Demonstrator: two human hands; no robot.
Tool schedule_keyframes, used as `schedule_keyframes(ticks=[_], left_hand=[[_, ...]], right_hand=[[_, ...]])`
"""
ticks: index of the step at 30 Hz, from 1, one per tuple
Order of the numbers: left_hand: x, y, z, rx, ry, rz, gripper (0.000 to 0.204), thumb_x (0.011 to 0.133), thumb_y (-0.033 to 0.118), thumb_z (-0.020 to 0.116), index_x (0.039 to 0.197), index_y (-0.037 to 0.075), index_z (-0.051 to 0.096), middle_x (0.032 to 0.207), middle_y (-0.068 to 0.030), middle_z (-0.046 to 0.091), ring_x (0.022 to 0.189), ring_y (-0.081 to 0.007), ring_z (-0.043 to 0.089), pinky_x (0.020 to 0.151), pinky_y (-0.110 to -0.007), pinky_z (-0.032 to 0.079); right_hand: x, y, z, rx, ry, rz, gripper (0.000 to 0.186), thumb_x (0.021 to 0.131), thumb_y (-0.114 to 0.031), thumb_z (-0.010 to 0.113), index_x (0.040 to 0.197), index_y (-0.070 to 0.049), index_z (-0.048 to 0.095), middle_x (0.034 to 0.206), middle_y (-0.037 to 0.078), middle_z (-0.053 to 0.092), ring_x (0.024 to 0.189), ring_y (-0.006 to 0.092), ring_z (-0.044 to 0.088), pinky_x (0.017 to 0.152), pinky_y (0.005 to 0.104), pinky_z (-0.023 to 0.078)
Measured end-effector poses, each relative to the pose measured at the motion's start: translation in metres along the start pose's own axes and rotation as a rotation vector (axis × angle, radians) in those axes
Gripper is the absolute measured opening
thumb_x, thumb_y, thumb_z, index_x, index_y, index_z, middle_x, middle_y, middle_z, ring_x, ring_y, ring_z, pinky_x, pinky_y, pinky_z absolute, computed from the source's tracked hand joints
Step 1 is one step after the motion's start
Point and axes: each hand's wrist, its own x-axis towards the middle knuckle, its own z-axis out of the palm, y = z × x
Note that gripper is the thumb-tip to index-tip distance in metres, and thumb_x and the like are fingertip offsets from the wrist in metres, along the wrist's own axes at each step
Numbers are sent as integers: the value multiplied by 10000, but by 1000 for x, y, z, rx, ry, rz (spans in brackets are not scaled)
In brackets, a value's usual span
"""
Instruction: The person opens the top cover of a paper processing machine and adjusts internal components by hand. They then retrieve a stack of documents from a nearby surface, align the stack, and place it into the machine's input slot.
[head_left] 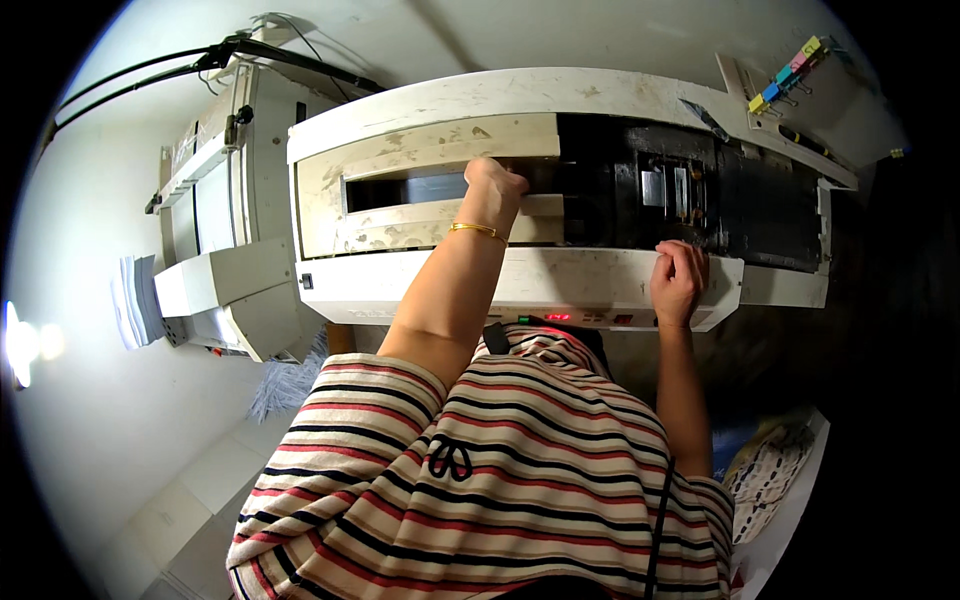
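Note:
A long white machine [640, 270] with a worn beige top plate [400, 150] stretches across in front of me. My left hand [494, 178] reaches over its front edge to the dark lengthwise slot [400, 190] in the plate. The fingers there are hidden behind the wrist and the back of the hand. At the front rim on the right, beside a black, stained mechanism [680, 185] with metal parts, rests my right hand [680, 275]. Its fingers are curled closed, and whatever they hold, if anything, is hidden.
Left of the machine stands another pale device [220, 190] with a sheaf of paper [138, 300] at its side. A utility knife [706, 118] lies on the far right rim, near coloured clips [790, 75]. A lit red display [556, 317] sits on the front panel.

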Motion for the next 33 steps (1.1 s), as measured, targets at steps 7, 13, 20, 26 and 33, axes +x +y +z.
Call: schedule_keyframes(ticks=[7, 13, 20, 26, 33], left_hand=[[0, 6, -5, 93, -323, -160, 526, 973, 362, 222, 1341, 78, 468, 1378, -117, 461, 1266, -328, 425, 1056, -564, 280], [-3, 7, -9, 193, -498, -271, 571, 949, 450, 252, 1349, 95, 452, 1405, -119, 423, 1303, -343, 362, 1067, -597, 229], [-27, 6, 3, -66, -312, -437, 594, 930, 504, 289, 1329, 106, 477, 1358, -113, 479, 1251, -382, 416, 1019, -650, 270], [0, 12, 3, -59, -363, -416, 578, 948, 504, 242, 1219, 122, 581, 1254, -112, 563, 1162, -326, 517, 964, -599, 374], [-8, 11, 10, -73, -210, -354, 548, 959, 475, 252, 1186, 124, 605, 1250, -109, 569, 1132, -309, 538, 955, -572, 396]], right_hand=[[1, -1, -1, 3, 11, -7, 141, 741, 47, 561, 799, -68, 618, 815, 55, 644, 783, 251, 609, 726, 357, 469], [2, -1, -2, 10, 14, -15, 146, 738, 51, 559, 799, -71, 610, 805, 52, 637, 773, 252, 604, 730, 359, 459], [1, 1, -2, 1, 7, -35, 144, 737, 44, 562, 794, -80, 606, 802, 47, 634, 774, 249, 603, 727, 361, 456], [1, 1, -1, 19, 6, -34, 135, 734, 43, 564, 788, -75, 603, 803, 48, 636, 778, 254, 602, 721, 366, 455], [0, 1, -1, 21, 4, -23, 139, 729, 51, 559, 788, -67, 604, 804, 59, 636, 779, 260, 600, 725, 367, 457]])
